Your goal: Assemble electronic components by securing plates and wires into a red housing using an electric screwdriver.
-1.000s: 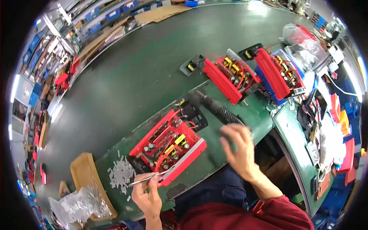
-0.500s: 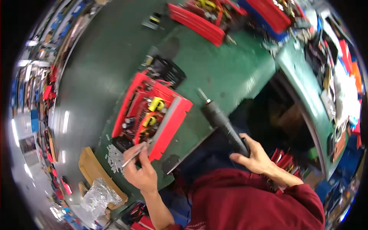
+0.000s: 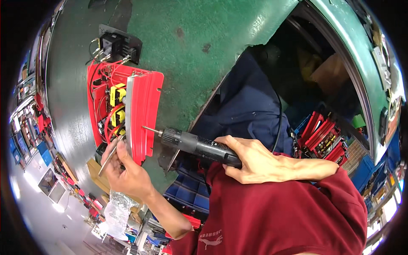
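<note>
My right hand (image 3: 255,162) is wrapped round a black electric screwdriver (image 3: 193,144), which lies nearly level and points left. Its bit overlaps the ribbed side of an open red metal case (image 3: 146,97); whether it touches cannot be told. Inside the case are yellow-wrapped transformers (image 3: 117,94), red wires and circuit parts. A black end panel (image 3: 135,42) with sockets stands at the case's far end, joined to it by wires. My left hand (image 3: 131,178) is at the case's near end, pinching a thin metal strip (image 3: 108,158) between thumb and fingers.
The green worktop (image 3: 191,51) has a worn edge beside my lap. Crumpled clear plastic wrap (image 3: 117,214) and a cardboard piece (image 3: 97,175) lie near my left forearm. More red cases (image 3: 325,136) are stacked low at the right. A dark cable (image 3: 279,123) hangs beside my right arm.
The screwdriver has swung from pointing away to pointing left, its bit now over the case's side. My view has shifted closer to the case. My left hand still holds the strip.
</note>
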Demonstrator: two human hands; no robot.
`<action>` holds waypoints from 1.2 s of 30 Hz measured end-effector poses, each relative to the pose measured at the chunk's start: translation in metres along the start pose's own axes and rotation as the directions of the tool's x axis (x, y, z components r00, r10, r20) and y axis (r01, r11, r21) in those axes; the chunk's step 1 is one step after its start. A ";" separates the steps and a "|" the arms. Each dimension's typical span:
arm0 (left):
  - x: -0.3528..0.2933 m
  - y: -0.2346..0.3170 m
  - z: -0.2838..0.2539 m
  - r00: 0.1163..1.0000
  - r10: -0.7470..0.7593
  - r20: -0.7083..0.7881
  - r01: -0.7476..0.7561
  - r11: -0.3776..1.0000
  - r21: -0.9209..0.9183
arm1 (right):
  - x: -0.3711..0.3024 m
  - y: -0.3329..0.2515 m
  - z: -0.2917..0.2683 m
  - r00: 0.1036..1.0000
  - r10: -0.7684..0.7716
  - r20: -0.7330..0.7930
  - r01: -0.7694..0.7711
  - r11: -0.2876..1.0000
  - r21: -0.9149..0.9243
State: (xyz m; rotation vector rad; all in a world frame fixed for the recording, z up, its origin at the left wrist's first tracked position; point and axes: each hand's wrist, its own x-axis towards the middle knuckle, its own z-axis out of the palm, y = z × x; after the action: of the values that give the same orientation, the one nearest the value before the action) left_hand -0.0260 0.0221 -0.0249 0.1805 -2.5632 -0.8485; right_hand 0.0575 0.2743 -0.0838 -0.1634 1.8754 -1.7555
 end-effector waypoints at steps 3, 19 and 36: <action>-0.001 0.000 -0.003 1.000 -0.010 0.012 0.009 0.999 0.044 | 0.000 0.000 0.001 1.000 -0.018 0.003 0.018 1.000 -0.023; 0.007 -0.004 -0.008 0.998 -0.037 0.059 0.036 0.999 0.009 | 0.013 -0.026 -0.021 0.964 0.190 0.188 -0.234 0.939 0.251; 0.020 -0.009 -0.019 0.977 0.118 0.179 -0.107 0.992 -0.065 | 0.019 -0.063 -0.052 0.661 0.555 0.505 -0.736 0.612 0.291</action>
State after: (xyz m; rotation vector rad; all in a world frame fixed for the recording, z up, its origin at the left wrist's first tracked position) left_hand -0.0355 -0.0001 -0.0094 -0.0625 -2.6854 -0.9301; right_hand -0.0011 0.3032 -0.0309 0.3428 0.9736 -1.4443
